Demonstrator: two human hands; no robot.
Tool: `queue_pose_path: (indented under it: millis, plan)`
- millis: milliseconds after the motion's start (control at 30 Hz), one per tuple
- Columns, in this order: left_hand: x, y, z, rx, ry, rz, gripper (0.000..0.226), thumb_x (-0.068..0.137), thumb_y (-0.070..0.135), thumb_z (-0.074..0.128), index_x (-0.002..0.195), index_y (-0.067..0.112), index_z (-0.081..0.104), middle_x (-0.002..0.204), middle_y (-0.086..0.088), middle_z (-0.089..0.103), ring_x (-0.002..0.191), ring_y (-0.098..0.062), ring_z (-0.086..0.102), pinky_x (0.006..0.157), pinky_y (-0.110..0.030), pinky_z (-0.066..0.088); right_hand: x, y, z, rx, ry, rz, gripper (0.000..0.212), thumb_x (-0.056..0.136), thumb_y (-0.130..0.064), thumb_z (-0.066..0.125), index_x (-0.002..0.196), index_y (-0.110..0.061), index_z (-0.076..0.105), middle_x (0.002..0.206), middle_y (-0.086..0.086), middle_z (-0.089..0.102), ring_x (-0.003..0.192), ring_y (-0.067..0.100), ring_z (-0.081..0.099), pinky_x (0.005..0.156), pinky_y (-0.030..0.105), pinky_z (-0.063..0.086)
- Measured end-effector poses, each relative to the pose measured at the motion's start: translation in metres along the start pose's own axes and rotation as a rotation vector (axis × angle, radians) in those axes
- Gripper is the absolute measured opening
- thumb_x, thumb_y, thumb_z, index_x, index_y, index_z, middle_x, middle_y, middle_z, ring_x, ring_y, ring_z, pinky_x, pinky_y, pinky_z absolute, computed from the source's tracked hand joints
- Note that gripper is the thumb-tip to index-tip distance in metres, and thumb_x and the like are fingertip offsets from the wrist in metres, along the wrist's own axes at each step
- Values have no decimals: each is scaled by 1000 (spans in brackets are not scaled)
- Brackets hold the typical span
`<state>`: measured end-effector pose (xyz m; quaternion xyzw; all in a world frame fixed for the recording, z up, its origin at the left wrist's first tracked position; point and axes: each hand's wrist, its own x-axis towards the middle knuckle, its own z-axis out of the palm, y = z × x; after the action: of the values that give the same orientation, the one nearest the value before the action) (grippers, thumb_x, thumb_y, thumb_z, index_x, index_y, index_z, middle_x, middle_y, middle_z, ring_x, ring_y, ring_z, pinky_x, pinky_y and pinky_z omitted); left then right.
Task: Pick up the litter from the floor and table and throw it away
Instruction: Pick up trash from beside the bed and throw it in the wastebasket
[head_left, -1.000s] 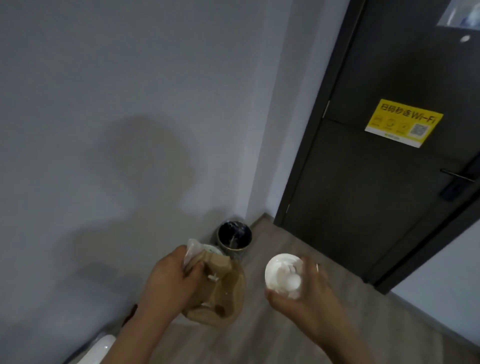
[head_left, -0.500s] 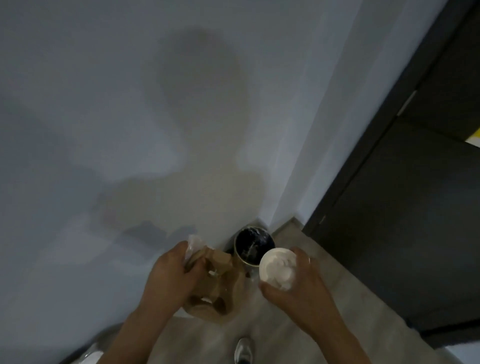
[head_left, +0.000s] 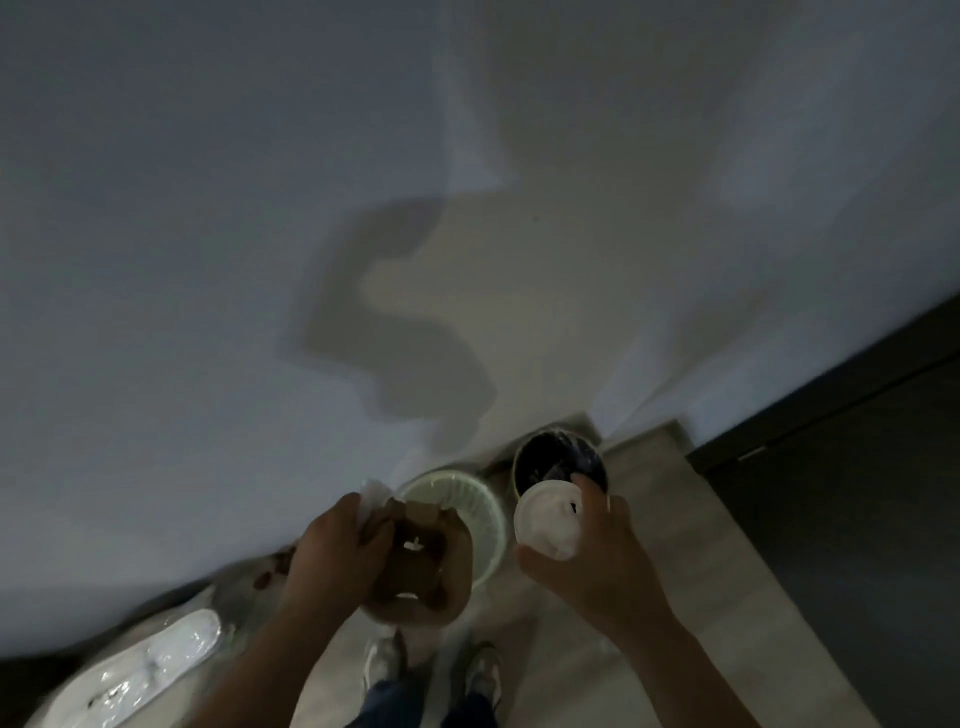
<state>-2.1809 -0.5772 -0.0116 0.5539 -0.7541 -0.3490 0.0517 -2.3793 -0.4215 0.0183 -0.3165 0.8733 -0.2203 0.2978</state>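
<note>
My left hand grips a crumpled brown paper bag together with a scrap of white plastic. My right hand holds a white lidded cup from below and the side. Both hands hover above two bins on the floor by the wall. A pale green ribbed bin sits right under the paper bag. A dark bin with a black liner stands in the corner, just beyond the cup.
A grey wall fills the upper view, and a dark door stands at the right. A white plastic-wrapped object lies at the lower left. My shoes stand on the wooden floor below the hands.
The view has tilted down and come closer to the bins. The pale green bin has come into sight under the bag. Both hands keep their hold.
</note>
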Motion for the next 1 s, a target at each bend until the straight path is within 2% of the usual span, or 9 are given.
queue_pose_path:
  millis: [100, 200, 300, 500, 633, 700, 767, 900, 1000]
  plan:
    - [27, -20, 33, 6, -42, -58, 12, 90, 22, 59, 88, 16, 50, 70, 9, 50, 63, -5, 47, 53, -15, 32, 25, 14, 24, -12, -17, 33, 108, 48, -70, 60, 142, -32, 23, 112, -7, 28, 111, 22, 50, 84, 31, 50]
    - [56, -46, 70, -3, -99, -177, 11, 89, 20, 60, 89, 14, 50, 75, 2, 54, 67, -12, 49, 54, -22, 34, 49, 32, 56, -22, -60, 72, 104, 54, -66, 66, 141, -34, 19, 119, -5, 32, 111, 21, 51, 79, 27, 48]
    - [82, -75, 111, -58, -140, -280, 10, 89, 17, 59, 95, 11, 53, 84, -5, 59, 75, -19, 54, 63, -27, 38, 70, 49, 93, -50, -117, 67, 108, 49, -72, 58, 141, -32, 18, 119, -5, 32, 111, 19, 50, 80, 24, 47]
    - [127, -123, 188, -88, -196, -395, 11, 89, 25, 60, 93, 20, 51, 81, 4, 55, 69, -7, 50, 66, -25, 37, 112, 90, 157, -106, -157, 111, 109, 46, -76, 51, 140, -33, 16, 122, -2, 34, 110, 22, 50, 80, 29, 49]
    - [154, -139, 231, -151, -194, -421, 32, 88, 27, 64, 112, 8, 57, 97, -3, 60, 80, -15, 52, 70, -25, 38, 133, 118, 196, -137, -181, 123, 110, 46, -77, 49, 141, -33, 15, 125, -1, 34, 110, 22, 50, 80, 29, 50]
    - [163, -148, 245, -128, -252, -410, 50, 86, 33, 67, 123, 4, 52, 109, -9, 63, 89, -22, 58, 67, -24, 39, 139, 130, 211, -147, -206, 131, 112, 46, -77, 48, 142, -32, 14, 125, 0, 34, 110, 22, 50, 80, 28, 49]
    - [167, -161, 254, -53, -308, -386, 59, 84, 32, 70, 130, 4, 47, 121, -10, 61, 104, -26, 59, 74, -26, 41, 143, 138, 224, -152, -227, 147, 112, 46, -77, 49, 142, -32, 14, 125, 0, 35, 109, 21, 50, 81, 29, 50]
    - [169, -182, 257, 22, -327, -328, 52, 83, 27, 71, 128, 8, 53, 122, -8, 62, 107, -24, 60, 85, -30, 47, 148, 143, 241, -182, -255, 131, 110, 49, -74, 55, 142, -30, 13, 125, 2, 35, 108, 22, 49, 82, 30, 50]
    - [167, -189, 251, 46, -345, -257, 35, 81, 22, 72, 113, 10, 63, 107, -5, 67, 92, -16, 62, 79, -27, 48, 154, 142, 248, -227, -299, 104, 107, 59, -68, 66, 144, -28, 13, 126, 2, 35, 110, 20, 47, 85, 29, 48]
